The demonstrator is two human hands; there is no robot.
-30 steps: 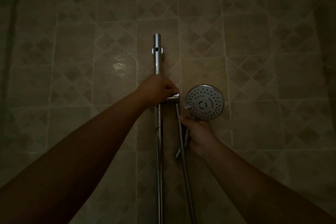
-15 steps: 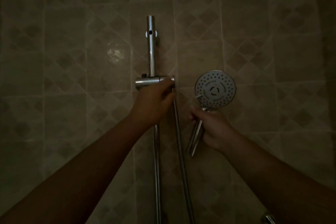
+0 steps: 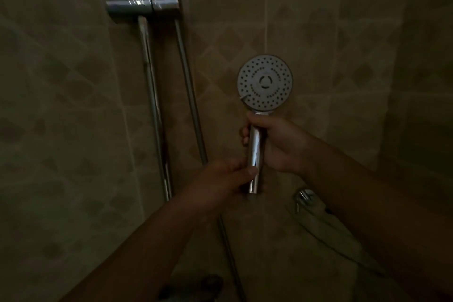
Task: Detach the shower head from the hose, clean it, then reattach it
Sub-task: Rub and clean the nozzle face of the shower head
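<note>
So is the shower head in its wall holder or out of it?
Out. The shower head is held by both hands, right hand and left hand, apart from the empty holder.

shower head: pale grey face, dark dotted holes, chrome handle | wall tiles: beige, diamond pattern

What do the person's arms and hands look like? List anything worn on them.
Both forearms are bare, with no sleeves in view. The left hand and right hand wear no gloves, and no rings, watch or bracelet show, though the dim light could hide small items.
</note>
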